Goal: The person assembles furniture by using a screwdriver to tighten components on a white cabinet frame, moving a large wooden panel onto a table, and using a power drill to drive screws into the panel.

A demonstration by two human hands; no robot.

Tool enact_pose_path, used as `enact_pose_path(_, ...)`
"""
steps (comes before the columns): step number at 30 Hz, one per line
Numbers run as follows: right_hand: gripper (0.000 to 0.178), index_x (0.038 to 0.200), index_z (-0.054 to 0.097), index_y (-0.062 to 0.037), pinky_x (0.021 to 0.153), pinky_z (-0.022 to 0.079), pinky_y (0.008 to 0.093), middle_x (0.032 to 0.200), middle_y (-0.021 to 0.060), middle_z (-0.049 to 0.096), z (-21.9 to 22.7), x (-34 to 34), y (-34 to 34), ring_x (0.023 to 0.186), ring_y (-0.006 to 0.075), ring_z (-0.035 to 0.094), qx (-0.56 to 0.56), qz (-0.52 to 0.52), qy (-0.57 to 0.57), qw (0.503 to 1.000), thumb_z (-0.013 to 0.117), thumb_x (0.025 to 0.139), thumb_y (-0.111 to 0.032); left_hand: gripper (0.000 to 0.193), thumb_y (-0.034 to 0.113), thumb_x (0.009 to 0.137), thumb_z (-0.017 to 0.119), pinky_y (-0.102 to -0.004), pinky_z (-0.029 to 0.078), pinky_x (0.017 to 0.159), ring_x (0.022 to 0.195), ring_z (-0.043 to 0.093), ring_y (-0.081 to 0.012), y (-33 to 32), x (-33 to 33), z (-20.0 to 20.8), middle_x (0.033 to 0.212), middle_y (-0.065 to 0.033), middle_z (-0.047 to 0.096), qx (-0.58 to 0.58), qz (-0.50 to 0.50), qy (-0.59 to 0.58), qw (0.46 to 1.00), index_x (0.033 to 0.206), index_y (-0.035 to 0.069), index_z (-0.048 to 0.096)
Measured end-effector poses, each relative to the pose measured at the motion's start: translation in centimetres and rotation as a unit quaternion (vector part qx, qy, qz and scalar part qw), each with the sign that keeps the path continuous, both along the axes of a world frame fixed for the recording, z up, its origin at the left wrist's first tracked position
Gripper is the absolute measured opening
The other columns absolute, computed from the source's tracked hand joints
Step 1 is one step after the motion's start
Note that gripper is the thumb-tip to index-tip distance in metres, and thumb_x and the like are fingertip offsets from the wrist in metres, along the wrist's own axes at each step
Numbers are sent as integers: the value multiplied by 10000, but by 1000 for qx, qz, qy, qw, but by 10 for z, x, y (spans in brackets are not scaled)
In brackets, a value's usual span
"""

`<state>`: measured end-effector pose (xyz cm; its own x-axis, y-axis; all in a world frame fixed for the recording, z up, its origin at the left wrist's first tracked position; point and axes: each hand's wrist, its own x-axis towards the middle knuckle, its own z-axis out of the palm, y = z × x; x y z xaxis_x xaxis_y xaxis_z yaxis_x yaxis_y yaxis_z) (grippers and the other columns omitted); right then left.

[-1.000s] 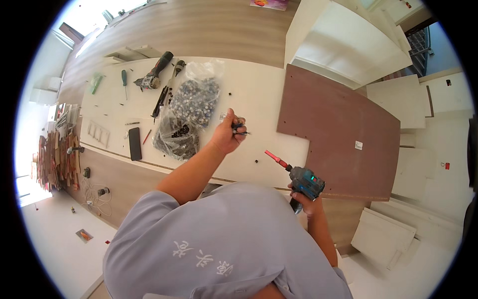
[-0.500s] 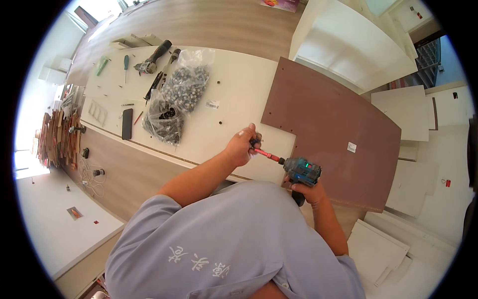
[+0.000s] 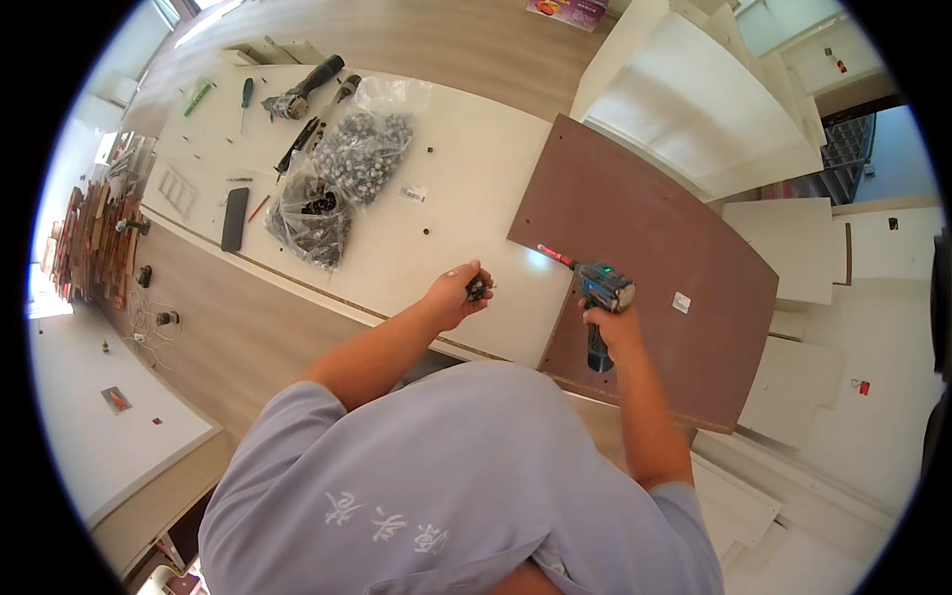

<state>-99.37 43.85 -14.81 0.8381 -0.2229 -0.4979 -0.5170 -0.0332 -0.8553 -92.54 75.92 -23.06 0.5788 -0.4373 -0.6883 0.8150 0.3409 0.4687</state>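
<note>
My right hand (image 3: 619, 330) grips a teal and black cordless driver (image 3: 605, 286) by its handle, over the brown panel (image 3: 645, 218). Its long red bit (image 3: 557, 255) points left past the panel's edge, and its lamp casts a bright spot on the white panel (image 3: 476, 198). Whether anything sits on the bit's tip is too small to tell. Palm up, my left hand (image 3: 454, 297) curls around a cluster of small dark fittings (image 3: 478, 289). It hovers above the white panel's near edge, apart from the bit.
Two clear bags hold pale-topped fittings (image 3: 365, 154) and dark ones (image 3: 312, 223). Left of them lie a black rectangular object (image 3: 234, 219), a screwdriver (image 3: 247, 94) and a second power tool (image 3: 302, 89). White cabinet parts (image 3: 694, 99) stand at the far right.
The driver's bit has come away from my left hand and now points toward the brown panel's left edge. My left hand has drawn slightly left, still holding the fittings. The whole view has shifted a little.
</note>
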Motion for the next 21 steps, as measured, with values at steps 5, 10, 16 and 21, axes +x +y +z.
enact_pose_path(5,235,959,707,-2,643,524,340,823,68,718,31,47,-3,712,174,661,-101,75,72,989,680,726,12,303,346,1115,486,-305,572,774,921,659,-155,21,-23,6,1046,-40,652,31,-44,-10,999,1186,89,630)
enact_pose_path(10,215,891,714,6,662,534,381,738,131,700,63,100,-7,690,242,687,-336,245,118,902,732,713,-114,309,258,1109,482,-300,555,787,923,657,-144,31,-40,-2,1076,-25,657,23,-77,-25,996,1342,98,605)
enact_pose_path(16,318,982,763,-37,792,574,458,928,198,757,85,129,36,895,385,728,-520,361,136,762,752,722,-219,394,182,1081,480,-287,546,746,894,661,-139,37,-38,0,1105,-33,675,12,-95,-31,995,1466,126,544)
enact_pose_path(21,320,1029,770,-61,841,578,459,1006,206,758,83,121,37,967,397,723,-533,366,133,752,733,760,-232,403,202,1076,493,-280,543,701,865,669,-141,29,-27,-2,1130,-54,685,-15,-77,-32,996,1468,116,522)
